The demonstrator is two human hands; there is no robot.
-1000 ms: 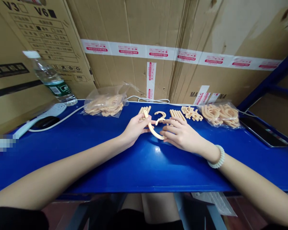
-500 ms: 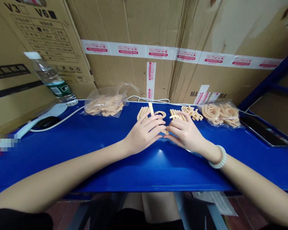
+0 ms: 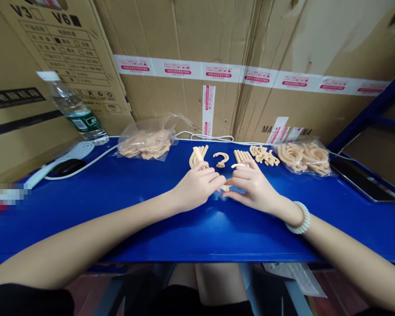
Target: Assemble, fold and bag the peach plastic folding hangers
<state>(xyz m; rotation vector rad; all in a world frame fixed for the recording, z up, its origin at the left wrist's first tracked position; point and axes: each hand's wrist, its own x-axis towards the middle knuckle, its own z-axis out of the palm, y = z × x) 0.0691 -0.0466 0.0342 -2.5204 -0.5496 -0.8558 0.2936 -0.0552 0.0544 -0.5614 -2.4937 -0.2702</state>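
My left hand (image 3: 197, 186) is closed, with a flat, pale wooden strip (image 3: 199, 154) sticking up from its fingers. Its fingertips meet those of my right hand (image 3: 255, 186) at a small pale wooden piece (image 3: 225, 188), which is mostly hidden. My right hand is closed on that piece, and a thin curved pale part (image 3: 238, 166) shows above its fingers. Just beyond the hands lie a hook-shaped wooden piece (image 3: 223, 157), curved strips (image 3: 193, 159) at the left, and a row of straight sticks (image 3: 242, 155) at the right.
A pile of small wavy pieces (image 3: 265, 155) lies beside a clear bag of curved pieces (image 3: 304, 156). Another filled bag (image 3: 146, 145), a water bottle (image 3: 80, 116) and a black mouse (image 3: 67, 167) are at the left. At the right rests a phone (image 3: 364, 180). Cardboard (image 3: 184, 105) stands behind.
My left hand has drawn in its fingers and shifted slightly, and the strip in it now leans lower to the left. The hook-shaped piece is now uncovered. My right hand has hardly moved.
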